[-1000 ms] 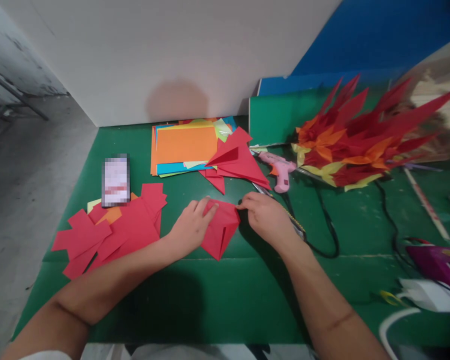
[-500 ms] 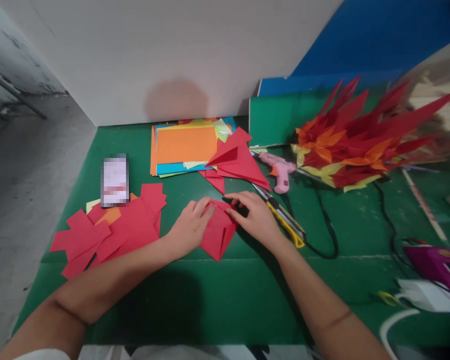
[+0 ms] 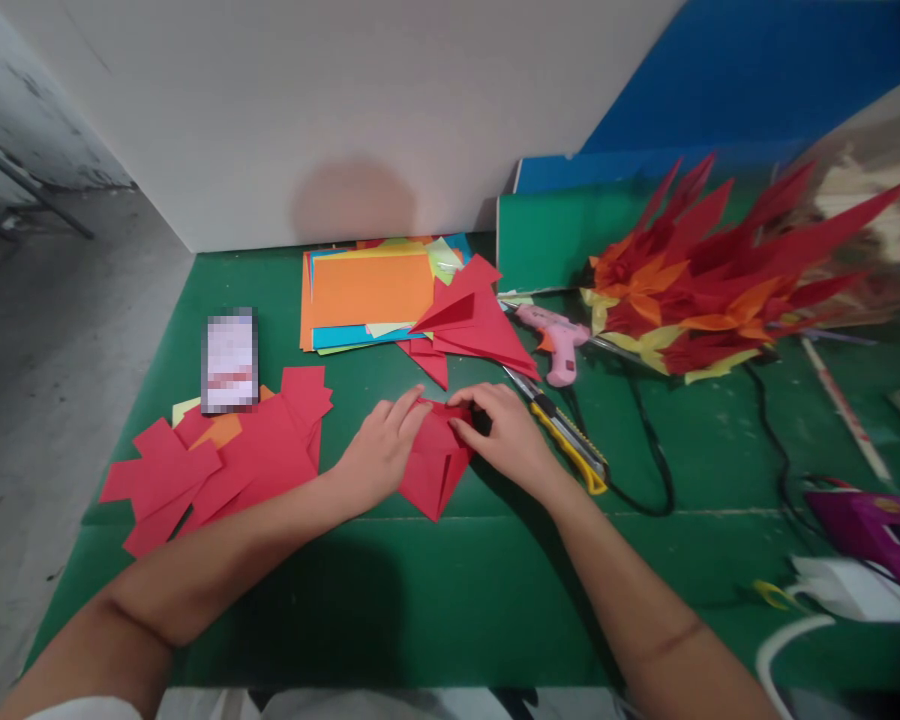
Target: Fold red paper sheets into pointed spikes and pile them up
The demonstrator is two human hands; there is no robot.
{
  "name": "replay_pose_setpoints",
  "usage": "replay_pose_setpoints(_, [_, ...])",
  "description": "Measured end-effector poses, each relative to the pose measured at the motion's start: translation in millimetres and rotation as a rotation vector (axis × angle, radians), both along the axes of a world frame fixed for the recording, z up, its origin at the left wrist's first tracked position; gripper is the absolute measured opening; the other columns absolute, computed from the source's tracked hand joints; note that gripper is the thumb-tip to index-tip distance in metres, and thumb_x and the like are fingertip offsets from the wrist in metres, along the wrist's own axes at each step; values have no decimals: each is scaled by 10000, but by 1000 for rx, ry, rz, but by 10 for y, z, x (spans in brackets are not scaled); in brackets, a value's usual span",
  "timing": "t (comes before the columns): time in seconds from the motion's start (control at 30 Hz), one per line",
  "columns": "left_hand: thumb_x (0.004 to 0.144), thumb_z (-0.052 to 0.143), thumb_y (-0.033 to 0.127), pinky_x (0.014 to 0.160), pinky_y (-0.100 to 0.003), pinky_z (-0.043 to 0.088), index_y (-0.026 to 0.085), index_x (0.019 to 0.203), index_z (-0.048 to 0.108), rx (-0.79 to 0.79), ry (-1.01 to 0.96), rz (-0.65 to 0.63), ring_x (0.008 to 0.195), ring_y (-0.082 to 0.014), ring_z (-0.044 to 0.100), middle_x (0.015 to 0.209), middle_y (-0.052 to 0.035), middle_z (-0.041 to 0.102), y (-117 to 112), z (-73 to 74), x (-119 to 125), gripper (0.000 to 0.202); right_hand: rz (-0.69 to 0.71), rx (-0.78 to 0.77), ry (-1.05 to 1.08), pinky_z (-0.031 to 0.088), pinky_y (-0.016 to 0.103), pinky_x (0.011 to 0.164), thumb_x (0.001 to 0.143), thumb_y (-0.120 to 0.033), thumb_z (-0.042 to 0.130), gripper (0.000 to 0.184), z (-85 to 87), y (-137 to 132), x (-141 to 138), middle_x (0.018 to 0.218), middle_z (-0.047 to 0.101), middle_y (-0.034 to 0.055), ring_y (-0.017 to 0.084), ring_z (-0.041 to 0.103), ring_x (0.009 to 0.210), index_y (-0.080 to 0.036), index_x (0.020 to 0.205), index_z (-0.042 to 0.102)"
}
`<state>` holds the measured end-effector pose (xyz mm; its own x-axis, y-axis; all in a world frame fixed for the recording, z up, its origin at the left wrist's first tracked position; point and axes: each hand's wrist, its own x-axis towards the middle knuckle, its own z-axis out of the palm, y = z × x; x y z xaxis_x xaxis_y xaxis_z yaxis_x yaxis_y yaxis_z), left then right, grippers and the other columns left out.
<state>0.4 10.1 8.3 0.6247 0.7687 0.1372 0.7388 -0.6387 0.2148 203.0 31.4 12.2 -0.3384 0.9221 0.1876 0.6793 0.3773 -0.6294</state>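
A folded piece of red paper (image 3: 439, 465) lies on the green table in front of me, its creased point toward my body. My left hand (image 3: 381, 448) rests flat along its left side, fingers stretched out over the upper edge. At the upper right edge, my right hand (image 3: 501, 428) pinches the paper between thumb and curled fingers. Just right of that hand lies a yellow utility knife (image 3: 570, 440) with its blade pointing up and left. Beyond the hands, folded red paper pieces (image 3: 480, 325) are piled together.
Red paper cutouts (image 3: 247, 455) and a phone (image 3: 229, 360) lie at left. Coloured paper sheets (image 3: 375, 290) are stacked at the back. A pink glue gun (image 3: 559, 340), a red-orange paper flame shape (image 3: 705, 290), black cord (image 3: 656, 470) and purple box (image 3: 870, 525) occupy the right.
My left fingers have lifted and straightened slightly at the paper's upper edge. My right hand has shifted a little while staying at the same edge. The paper keeps its place.
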Motion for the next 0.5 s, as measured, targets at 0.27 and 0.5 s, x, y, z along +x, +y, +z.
replay_pose_setpoints(0.27, [841,306,0,914,-367,416,92,1310,394,-49,-83,-9,1025,-230,495,1381,-152,438,13,-34,-21,486,38,-17,140,453,345,737,766,-93,533,249,-19,-31,-31,819,619,25,199,564,808,-224,971,583])
replay_pose_setpoints(0.5, [875,312,37,913,-386,428,124,1309,405,-93,-90,2,1041,-234,488,1300,-138,481,9,-31,-21,453,113,-53,192,468,336,747,801,-223,628,167,-4,-18,-8,852,646,33,189,585,800,-220,966,600])
